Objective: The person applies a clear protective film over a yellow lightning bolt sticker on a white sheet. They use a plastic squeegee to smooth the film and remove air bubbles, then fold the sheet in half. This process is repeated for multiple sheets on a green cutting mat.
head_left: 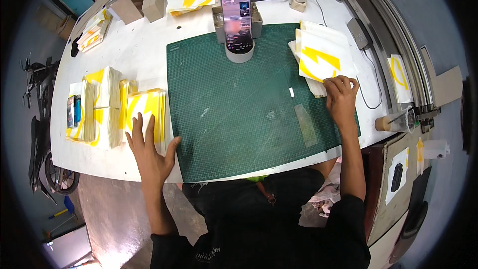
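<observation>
My left hand lies with fingers spread over a small stack of folded white-and-yellow printed sheets left of the green cutting mat. Its fingertips rest on the top piece, and the thumb points toward the mat's edge. On the mat's right side, my right hand pinches the near edge of the top printed sheet on a loose, fanned pile. The thumb is partly hidden behind the fingers. Whether the sheets are paper or another thin material, I cannot tell.
More folded stacks stand at the left, with a lighter on them. A lit phone leans on a round white stand at the mat's back. A clear strip lies on the mat. At right stands a plastic cup.
</observation>
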`<act>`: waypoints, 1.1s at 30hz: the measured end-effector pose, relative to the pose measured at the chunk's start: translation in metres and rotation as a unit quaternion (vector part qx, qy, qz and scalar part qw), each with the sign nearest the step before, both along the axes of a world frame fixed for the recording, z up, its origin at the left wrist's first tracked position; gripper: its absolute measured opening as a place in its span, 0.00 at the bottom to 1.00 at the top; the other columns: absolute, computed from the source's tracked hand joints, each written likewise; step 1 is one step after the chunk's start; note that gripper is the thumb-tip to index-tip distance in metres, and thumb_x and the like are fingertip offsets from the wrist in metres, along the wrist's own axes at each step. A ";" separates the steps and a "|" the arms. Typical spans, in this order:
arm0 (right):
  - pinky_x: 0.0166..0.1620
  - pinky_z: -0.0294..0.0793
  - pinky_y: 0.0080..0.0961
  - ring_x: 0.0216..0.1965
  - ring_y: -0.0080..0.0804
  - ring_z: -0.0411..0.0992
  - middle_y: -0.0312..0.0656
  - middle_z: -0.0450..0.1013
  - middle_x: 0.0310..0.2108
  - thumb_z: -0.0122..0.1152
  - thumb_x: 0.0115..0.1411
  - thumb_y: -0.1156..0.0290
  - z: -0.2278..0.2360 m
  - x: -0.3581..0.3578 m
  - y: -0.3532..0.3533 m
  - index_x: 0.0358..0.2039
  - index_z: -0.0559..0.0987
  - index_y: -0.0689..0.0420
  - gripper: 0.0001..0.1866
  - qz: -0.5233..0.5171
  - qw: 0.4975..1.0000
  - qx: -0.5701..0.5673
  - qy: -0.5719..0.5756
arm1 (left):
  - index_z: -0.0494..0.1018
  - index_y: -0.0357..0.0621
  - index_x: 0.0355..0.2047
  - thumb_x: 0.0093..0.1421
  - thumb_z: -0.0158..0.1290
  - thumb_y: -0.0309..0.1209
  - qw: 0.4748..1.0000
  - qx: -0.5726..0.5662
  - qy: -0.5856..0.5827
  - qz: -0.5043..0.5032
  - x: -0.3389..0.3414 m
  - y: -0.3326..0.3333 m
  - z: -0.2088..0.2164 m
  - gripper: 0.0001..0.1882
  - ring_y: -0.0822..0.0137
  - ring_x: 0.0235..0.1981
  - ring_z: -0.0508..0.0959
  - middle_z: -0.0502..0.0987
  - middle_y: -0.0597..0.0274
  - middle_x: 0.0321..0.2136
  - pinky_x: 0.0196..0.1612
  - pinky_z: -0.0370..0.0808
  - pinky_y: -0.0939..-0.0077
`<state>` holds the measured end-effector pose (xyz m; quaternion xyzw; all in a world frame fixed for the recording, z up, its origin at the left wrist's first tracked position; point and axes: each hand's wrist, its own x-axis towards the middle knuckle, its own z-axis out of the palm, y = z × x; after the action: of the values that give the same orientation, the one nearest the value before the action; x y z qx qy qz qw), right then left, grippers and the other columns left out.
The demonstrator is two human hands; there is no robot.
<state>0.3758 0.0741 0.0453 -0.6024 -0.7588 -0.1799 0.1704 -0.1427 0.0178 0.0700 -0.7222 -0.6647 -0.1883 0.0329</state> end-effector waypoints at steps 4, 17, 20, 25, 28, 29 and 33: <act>0.59 0.63 0.47 0.47 0.38 0.75 0.39 0.78 0.39 0.71 0.53 0.80 0.001 -0.008 -0.002 0.37 0.82 0.57 0.10 0.020 0.998 0.055 0.026 | 0.70 0.45 0.69 0.59 0.71 0.43 0.995 -0.034 -0.076 -0.047 0.026 -0.010 0.002 0.40 0.42 0.76 0.58 0.60 0.42 0.74 0.76 0.51 0.39; 0.50 0.67 0.45 0.43 0.36 0.78 0.39 0.78 0.42 0.73 0.52 0.67 -0.016 -0.146 -0.112 0.40 0.83 0.53 0.14 0.313 0.947 0.007 0.067 | 0.78 0.28 0.53 0.74 0.55 0.32 0.685 -0.295 -0.664 -0.046 0.114 0.019 -0.036 0.17 0.71 0.47 0.82 0.84 0.52 0.48 0.51 0.78 0.75; 0.53 0.72 0.43 0.46 0.42 0.79 0.46 0.79 0.47 0.75 0.57 0.66 -0.009 -0.156 -0.105 0.50 0.81 0.57 0.21 0.240 0.947 -0.071 0.200 | 0.80 0.30 0.48 0.76 0.54 0.32 0.704 -0.267 -0.657 -0.035 0.102 0.012 -0.045 0.15 0.81 0.36 0.80 0.86 0.62 0.37 0.42 0.74 0.83; 0.57 0.77 0.37 0.54 0.45 0.78 0.58 0.77 0.56 0.74 0.63 0.69 -0.034 -0.155 -0.078 0.57 0.76 0.67 0.26 0.032 0.822 -0.144 0.550 | 0.79 0.32 0.50 0.76 0.53 0.31 0.703 -0.255 -0.657 -0.094 0.065 -0.007 -0.048 0.13 0.79 0.38 0.81 0.86 0.62 0.39 0.44 0.75 0.82; 0.52 0.79 0.26 0.50 0.29 0.79 0.55 0.80 0.51 0.69 0.69 0.73 -0.038 -0.175 -0.064 0.57 0.76 0.69 0.21 0.031 0.680 -0.202 0.704 | 0.77 0.32 0.54 0.76 0.53 0.29 0.647 -0.218 -0.720 -0.123 0.065 -0.012 -0.031 0.13 0.76 0.42 0.82 0.86 0.59 0.43 0.48 0.77 0.79; 0.51 0.78 0.23 0.48 0.27 0.79 0.52 0.81 0.50 0.67 0.69 0.74 -0.034 -0.177 -0.065 0.56 0.76 0.68 0.19 0.036 0.652 -0.236 0.720 | 0.76 0.32 0.55 0.75 0.54 0.27 0.649 -0.212 -0.720 -0.125 0.065 -0.011 -0.027 0.13 0.75 0.43 0.83 0.85 0.58 0.44 0.49 0.77 0.78; 0.39 0.75 0.14 0.35 0.15 0.77 0.42 0.82 0.39 0.65 0.71 0.75 -0.028 -0.180 -0.064 0.46 0.78 0.66 0.09 0.031 0.616 -0.215 0.757 | 0.74 0.31 0.57 0.68 0.59 0.18 0.650 -0.215 -0.717 -0.131 0.063 -0.009 -0.008 0.17 0.72 0.46 0.84 0.85 0.55 0.47 0.51 0.78 0.77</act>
<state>0.1959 0.0100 0.0170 -0.5201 -0.3959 0.5141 0.5554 -0.0801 0.0090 0.0622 -0.4283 -0.4017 -0.5015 -0.6353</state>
